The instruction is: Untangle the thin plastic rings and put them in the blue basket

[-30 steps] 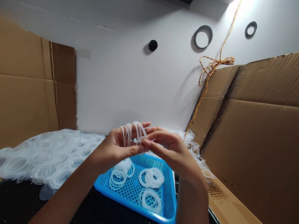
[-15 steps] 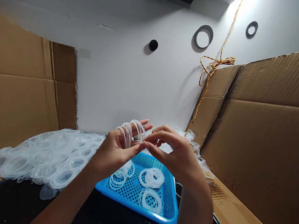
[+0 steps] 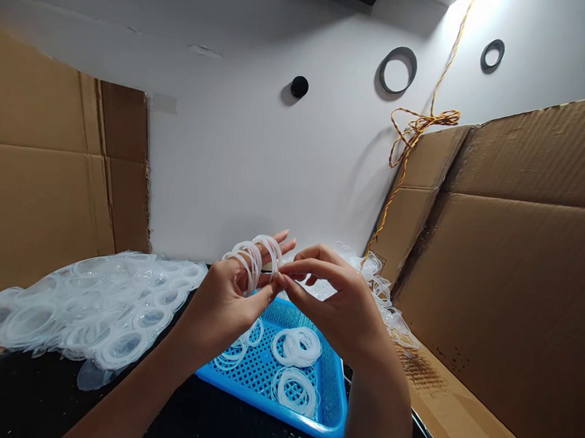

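Several thin, translucent white rings [image 3: 255, 260] hang looped over the fingers of my left hand [image 3: 233, 308], whose thumb presses toward the ring edges. My right hand [image 3: 334, 302] pinches with thumb and forefinger at the same rings, its fingertips meeting my left thumb. Exactly what lies between those fingertips is too small to make out. Below both hands stands a blue perforated basket [image 3: 255, 393]. Inside it lie bunches of similar white rings [image 3: 297, 347], partly hidden on the left by my left hand.
A large heap of clear bags with white rings [image 3: 130, 308] spreads at the left on the black surface [image 3: 20, 393]. More loose rings [image 3: 382, 292] pile behind my right hand. Cardboard panels [image 3: 520, 261] stand on both sides, and an orange twisted cord [image 3: 404, 153] hangs at the right.
My left wrist has shifted slightly to the right and covers more of the basket's left side. The rings on the left fingers have tilted and spread a little. Both hands stay together.
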A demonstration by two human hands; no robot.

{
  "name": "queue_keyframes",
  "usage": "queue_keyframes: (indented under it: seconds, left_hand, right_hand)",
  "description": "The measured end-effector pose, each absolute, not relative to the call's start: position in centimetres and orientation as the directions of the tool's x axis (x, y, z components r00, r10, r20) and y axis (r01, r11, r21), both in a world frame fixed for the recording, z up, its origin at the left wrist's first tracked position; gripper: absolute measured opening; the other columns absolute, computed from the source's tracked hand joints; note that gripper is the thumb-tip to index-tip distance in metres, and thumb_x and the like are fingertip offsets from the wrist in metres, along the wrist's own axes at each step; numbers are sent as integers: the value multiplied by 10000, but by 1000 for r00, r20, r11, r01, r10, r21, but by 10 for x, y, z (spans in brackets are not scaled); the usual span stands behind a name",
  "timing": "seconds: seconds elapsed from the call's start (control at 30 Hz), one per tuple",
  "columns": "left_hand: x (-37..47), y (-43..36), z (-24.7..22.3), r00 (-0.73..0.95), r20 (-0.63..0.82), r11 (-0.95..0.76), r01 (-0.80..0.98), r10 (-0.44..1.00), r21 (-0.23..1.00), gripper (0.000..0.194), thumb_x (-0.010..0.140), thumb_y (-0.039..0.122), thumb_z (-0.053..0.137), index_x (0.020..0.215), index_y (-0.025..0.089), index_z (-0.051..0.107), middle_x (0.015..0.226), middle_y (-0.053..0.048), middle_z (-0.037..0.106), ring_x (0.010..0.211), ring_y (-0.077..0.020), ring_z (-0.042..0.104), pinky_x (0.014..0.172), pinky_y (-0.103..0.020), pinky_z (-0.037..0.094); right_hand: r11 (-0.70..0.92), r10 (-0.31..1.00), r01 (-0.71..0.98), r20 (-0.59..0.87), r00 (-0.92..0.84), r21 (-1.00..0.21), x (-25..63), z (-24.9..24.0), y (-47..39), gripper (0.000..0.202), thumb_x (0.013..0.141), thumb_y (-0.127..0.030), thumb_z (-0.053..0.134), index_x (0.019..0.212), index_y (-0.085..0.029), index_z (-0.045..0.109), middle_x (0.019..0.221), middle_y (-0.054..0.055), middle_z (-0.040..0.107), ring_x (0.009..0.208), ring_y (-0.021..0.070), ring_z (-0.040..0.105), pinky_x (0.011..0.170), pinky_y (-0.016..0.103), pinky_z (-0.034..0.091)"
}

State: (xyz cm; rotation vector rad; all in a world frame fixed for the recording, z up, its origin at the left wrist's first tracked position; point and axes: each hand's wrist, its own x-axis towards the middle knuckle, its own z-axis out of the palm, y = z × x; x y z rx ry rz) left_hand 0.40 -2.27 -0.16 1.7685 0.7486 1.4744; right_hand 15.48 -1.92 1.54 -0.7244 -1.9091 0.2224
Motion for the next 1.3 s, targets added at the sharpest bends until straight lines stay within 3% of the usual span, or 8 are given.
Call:
queue_keyframes:
  seconds: [0.77, 1.03, 1.3]
  left_hand:
    - [5, -23, 1, 172, 544, -547, -35, 821, 836, 568, 776, 215, 640, 1312, 222, 453, 1350, -66, 494, 1161, -256, 524, 943, -305, 489]
    - [4, -23, 0, 163, 551, -554, -30, 818, 832, 592, 770, 233, 646, 1322, 215, 434, 1337, -82, 506, 1114, -257, 565, 937, -338, 493]
    - [6, -28, 6, 139, 525, -517, -91, 840, 851, 648, 739, 220, 686, 1327, 185, 417, 1174, -83, 640, 996, -241, 639, 871, -304, 541]
  right_hand:
    - [790, 611, 323, 716, -338, -521, 158, 19, -14, 128, 750, -112, 619, 848, -146, 694, 805, 31, 624, 706, 108, 585, 607, 241, 485]
    - [788, 612, 327, 717, -333, -521, 157, 19, -16, 93, 760, -191, 645, 824, -151, 700, 786, 24, 629, 684, 102, 576, 613, 245, 483]
    - [783, 617, 312, 737, -276, -538, 154, 18, -12, 34, 752, -166, 616, 745, -152, 646, 758, 25, 649, 695, 124, 583, 611, 273, 473]
